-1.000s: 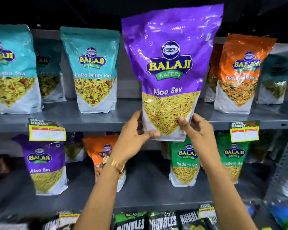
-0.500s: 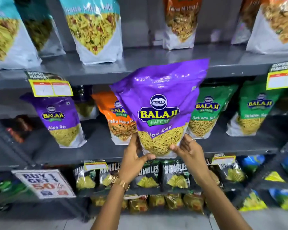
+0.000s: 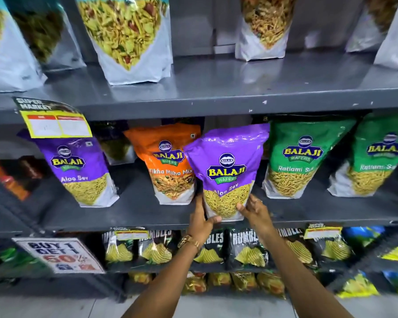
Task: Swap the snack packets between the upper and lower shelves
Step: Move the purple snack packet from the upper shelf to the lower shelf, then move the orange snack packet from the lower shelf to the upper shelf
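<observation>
A purple Aloo Sev packet (image 3: 226,171) stands upright at the front of the lower shelf (image 3: 133,214), between an orange Tikha Mitha Mix packet (image 3: 170,161) and a green Ratlami Sev packet (image 3: 296,157). My left hand (image 3: 203,220) grips its bottom left corner. My right hand (image 3: 254,211) holds its bottom right corner. The upper shelf (image 3: 216,92) has bare room in the middle, with a teal-topped mix packet (image 3: 126,37) to the left and another packet (image 3: 264,28) to the right.
A second purple Aloo Sev packet (image 3: 78,171) and another green packet (image 3: 372,166) stand on the lower shelf. A yellow price tag (image 3: 55,125) hangs off the upper shelf edge. Black Rumbles packets (image 3: 246,249) and a "Buy 1 Get 1" sign (image 3: 60,254) sit below.
Both hands have brought the purple Aloo Sev packet down from upper-shelf height onto the lower shelf, into the gap between the orange and green packets. The view has tilted downward.
</observation>
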### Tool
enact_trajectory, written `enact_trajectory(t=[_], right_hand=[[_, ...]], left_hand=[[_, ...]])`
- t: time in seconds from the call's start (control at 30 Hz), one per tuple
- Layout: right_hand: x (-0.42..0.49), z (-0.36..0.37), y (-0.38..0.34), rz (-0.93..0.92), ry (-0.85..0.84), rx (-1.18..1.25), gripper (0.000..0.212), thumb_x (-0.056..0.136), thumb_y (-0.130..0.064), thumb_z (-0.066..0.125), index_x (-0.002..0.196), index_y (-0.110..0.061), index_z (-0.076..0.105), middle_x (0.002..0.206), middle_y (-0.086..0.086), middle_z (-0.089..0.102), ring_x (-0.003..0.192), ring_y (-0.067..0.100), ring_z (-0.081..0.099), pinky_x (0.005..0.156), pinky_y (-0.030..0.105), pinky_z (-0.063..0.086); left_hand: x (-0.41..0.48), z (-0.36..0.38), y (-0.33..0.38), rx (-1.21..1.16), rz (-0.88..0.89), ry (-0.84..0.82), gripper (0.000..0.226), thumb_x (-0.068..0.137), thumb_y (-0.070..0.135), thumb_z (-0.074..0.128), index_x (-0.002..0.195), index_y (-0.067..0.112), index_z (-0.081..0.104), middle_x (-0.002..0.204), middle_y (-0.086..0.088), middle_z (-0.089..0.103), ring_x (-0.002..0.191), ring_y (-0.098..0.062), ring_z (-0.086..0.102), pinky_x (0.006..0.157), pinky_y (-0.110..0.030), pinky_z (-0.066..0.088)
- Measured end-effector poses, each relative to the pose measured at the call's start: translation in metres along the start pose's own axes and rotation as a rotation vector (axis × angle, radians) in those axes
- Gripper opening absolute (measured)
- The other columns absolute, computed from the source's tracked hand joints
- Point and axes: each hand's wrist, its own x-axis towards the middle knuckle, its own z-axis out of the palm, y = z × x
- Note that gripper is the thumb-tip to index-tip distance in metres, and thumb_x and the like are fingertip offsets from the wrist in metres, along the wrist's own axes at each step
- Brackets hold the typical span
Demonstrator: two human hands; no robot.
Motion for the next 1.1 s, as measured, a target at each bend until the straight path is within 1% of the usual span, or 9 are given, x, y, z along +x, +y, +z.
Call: enact_trajectory(t=[0.13,0.4,0.57,0.63,0.73,0.8,0.87,1.0,1.1], right_hand=[[0.017,0.001,0.004,0.003,0.024,-0.003,0.035,0.088,-0.002,0.058,0.120,-0.013,0.051,0.117,0.000,0.061,0.100,-0.003,0.060,0.098,0.029,0.045],[0.033,0.008,0.015,0.008,0.153,-0.041,0.045,0.084,-0.023,0.064,0.125,-0.011,0.051,0.125,0.008,0.062,0.120,0.025,0.057,0.107,0.050,0.043],[-0.005,0.041,0.019,0.034,0.407,0.034,0.053,0.086,-0.029,0.065,0.132,-0.007,0.049,0.129,0.007,0.060,0.118,0.019,0.058,0.099,0.036,0.048],[-0.027,0.059,0.020,-0.004,0.487,0.059,0.033,0.089,-0.028,0.059,0.112,-0.005,0.057,0.104,0.010,0.065,0.094,0.018,0.062,0.083,0.033,0.049],[-0.042,0.084,0.019,0.042,0.296,0.051,0.017,0.092,-0.025,0.054,0.087,-0.010,0.059,0.079,0.004,0.061,0.077,0.021,0.057,0.072,0.034,0.044],[-0.036,0.102,0.013,0.075,0.107,0.044,0.010,0.093,-0.025,0.053,0.089,-0.020,0.060,0.088,0.001,0.064,0.088,0.020,0.060,0.083,0.036,0.047],[-0.019,0.121,0.003,0.078,-0.012,0.015,0.011,0.093,-0.030,0.052,0.100,-0.023,0.057,0.100,-0.005,0.063,0.100,0.013,0.059,0.092,0.032,0.047],[0.024,0.158,-0.013,0.086,-0.007,-0.058,0.036,0.091,-0.034,0.055,0.112,-0.006,0.060,0.113,0.010,0.068,0.106,0.025,0.061,0.092,0.035,0.046],[0.047,0.173,-0.014,0.120,0.041,-0.056,0.046,0.086,-0.037,0.060,0.118,-0.004,0.056,0.120,0.017,0.066,0.111,0.032,0.061,0.097,0.043,0.048]], left_hand=[[0.014,0.005,-0.003,0.009,-0.003,0.010,0.105,0.060,0.054,0.066,0.150,0.022,0.022,0.138,0.003,0.052,0.127,-0.025,0.052,0.102,-0.041,0.047],[0.031,0.005,-0.001,0.057,0.068,0.008,0.091,0.069,0.030,0.069,0.148,0.012,0.025,0.144,-0.009,0.050,0.128,-0.024,0.051,0.106,-0.043,0.045],[0.023,0.000,-0.025,-0.011,0.057,0.043,0.084,0.075,0.041,0.075,0.145,0.019,0.034,0.145,-0.005,0.051,0.131,-0.018,0.051,0.107,-0.040,0.046],[0.011,-0.009,-0.030,-0.024,0.045,0.142,0.062,0.081,0.027,0.074,0.135,0.015,0.046,0.130,-0.005,0.061,0.117,-0.014,0.059,0.099,-0.037,0.051],[0.003,-0.038,-0.040,0.048,0.126,0.455,0.022,0.084,0.015,0.071,0.098,0.025,0.055,0.082,0.004,0.065,0.075,0.005,0.062,0.067,-0.035,0.053],[0.007,-0.066,-0.041,0.016,0.125,0.593,0.034,0.079,0.021,0.076,0.091,0.031,0.046,0.080,-0.002,0.059,0.072,-0.004,0.060,0.063,-0.036,0.049],[0.018,-0.087,-0.039,0.005,0.092,0.644,0.055,0.069,0.036,0.083,0.107,0.024,0.045,0.102,-0.014,0.055,0.091,-0.022,0.059,0.077,-0.042,0.052],[0.044,-0.114,-0.033,0.062,-0.016,0.502,0.120,0.052,0.066,0.078,0.143,0.004,0.028,0.144,-0.017,0.037,0.133,-0.028,0.039,0.108,-0.036,0.035],[0.055,-0.123,-0.034,0.014,-0.038,0.315,0.096,0.059,0.060,0.077,0.133,0.011,0.041,0.130,-0.006,0.056,0.123,-0.026,0.055,0.088,-0.015,0.048]])
